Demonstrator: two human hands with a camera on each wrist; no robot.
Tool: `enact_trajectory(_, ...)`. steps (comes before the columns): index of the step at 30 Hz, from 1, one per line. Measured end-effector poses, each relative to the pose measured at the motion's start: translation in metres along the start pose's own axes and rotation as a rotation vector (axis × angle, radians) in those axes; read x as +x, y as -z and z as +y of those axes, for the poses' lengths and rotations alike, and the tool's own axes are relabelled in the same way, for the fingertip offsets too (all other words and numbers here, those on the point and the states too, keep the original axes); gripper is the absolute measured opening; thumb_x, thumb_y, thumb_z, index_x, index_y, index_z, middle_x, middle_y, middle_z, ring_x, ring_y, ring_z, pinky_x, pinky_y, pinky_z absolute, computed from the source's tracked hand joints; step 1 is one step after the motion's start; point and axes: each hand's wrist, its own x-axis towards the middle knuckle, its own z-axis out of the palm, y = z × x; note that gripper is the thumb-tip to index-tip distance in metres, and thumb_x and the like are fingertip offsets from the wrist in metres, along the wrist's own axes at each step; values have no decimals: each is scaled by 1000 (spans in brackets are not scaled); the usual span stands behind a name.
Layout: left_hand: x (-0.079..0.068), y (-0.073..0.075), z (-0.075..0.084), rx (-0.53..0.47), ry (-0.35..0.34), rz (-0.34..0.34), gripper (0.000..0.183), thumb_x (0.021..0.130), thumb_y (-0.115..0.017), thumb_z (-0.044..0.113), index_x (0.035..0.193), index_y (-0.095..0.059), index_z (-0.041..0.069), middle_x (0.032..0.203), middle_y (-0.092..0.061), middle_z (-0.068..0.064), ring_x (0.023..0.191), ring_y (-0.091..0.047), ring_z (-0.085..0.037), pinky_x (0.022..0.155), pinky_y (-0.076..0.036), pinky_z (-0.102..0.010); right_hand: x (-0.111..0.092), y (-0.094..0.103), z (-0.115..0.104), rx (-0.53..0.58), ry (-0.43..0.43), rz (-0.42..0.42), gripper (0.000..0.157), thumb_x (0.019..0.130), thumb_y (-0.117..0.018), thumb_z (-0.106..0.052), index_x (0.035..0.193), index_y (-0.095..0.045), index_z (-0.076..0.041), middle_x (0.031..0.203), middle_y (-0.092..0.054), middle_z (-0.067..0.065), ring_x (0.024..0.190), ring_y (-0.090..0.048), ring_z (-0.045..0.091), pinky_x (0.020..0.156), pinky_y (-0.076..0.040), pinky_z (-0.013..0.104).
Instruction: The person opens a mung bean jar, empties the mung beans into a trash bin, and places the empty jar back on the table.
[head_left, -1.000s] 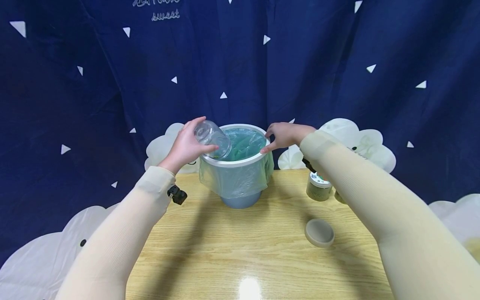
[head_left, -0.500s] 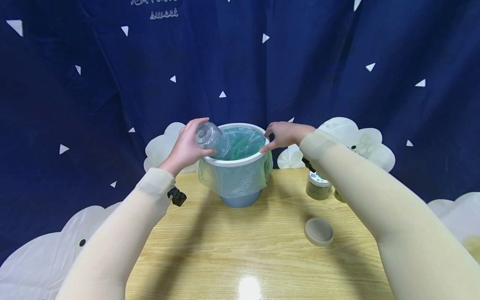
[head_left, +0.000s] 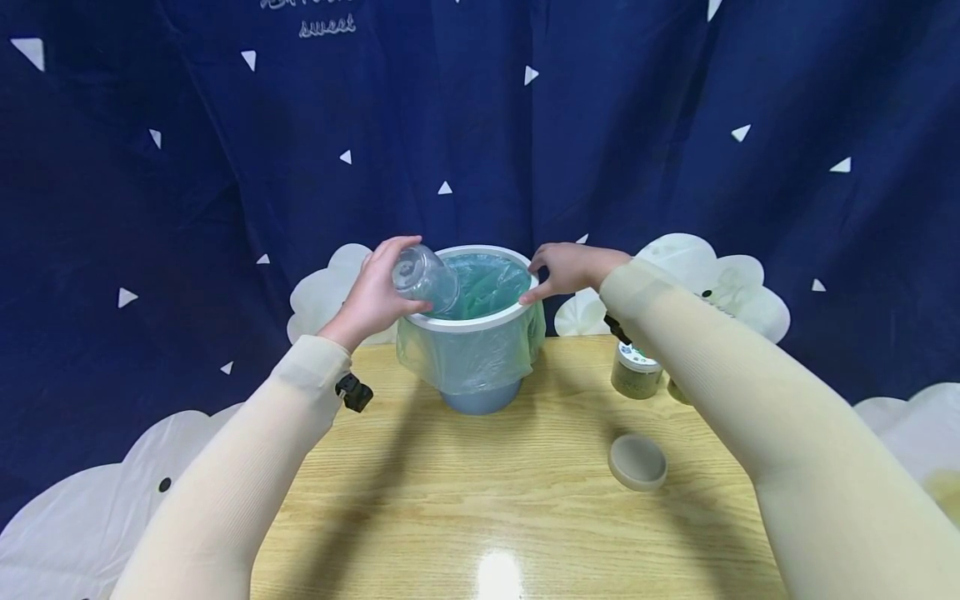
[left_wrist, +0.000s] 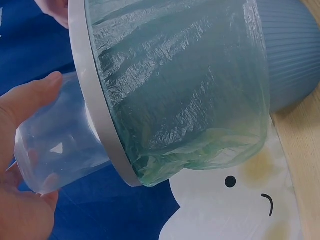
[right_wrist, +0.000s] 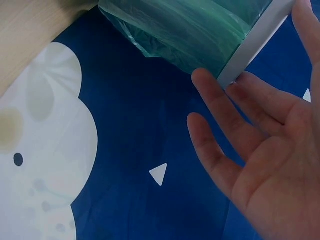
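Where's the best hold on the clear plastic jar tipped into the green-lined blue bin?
Probably the round side wall of the clear plastic jar, near its closed base, coming from the left, as the left hand does now. The jar is tilted, its open end at the white rim of the green-lined blue bin, leaving the base end accessible outside.

You face curtained spot, room type unclear: wood-grain worktop (head_left: 450,492) before you, navy curtain (head_left: 465,108) behind, printed with white clouds (head_left: 322,287), triangles (head_left: 531,75).
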Motion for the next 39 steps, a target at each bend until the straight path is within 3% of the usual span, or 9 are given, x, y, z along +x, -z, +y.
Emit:
enact_trajectory(9,0,1,2,-5,58,7,99,72,-95,16,155,-42,15,159,-42,-9,139,-40,-34,111,-44,-54,-2,1,-1,-8,10,1,79,91,-76,-51,142,-57,5,154,-47,24,143,-45,38,121,-35,51)
enact_trajectory(19,-2,0,3,-27,148,36,98,77,-91,37,158,-40,17,161,-39,-10,147,-35,-35,115,-40,-56,-2,1,-2,-7,5,-3,79,91,-75,-52,143,-56,4,156,-46,23,144,-44,38,121,-35,51)
enact_trajectory(33,5,-9,7,10,282,102,91,81,-80,57,151,-46,10,152,-48,-15,139,-47,-34,114,-42,-51,-4,-1,-1,-10,13,0,79,92,-74,-51,144,-54,5,156,-45,23,145,-43,39,122,-34,50)
enact_trajectory(39,9,-9,8,-1,363,92,93,82,-75,64,150,-47,6,149,-50,-19,136,-51,-36,112,-43,-51,-2,-2,0,-19,19,3,78,93,-73,-51,143,-55,6,155,-46,24,144,-44,39,122,-35,50)
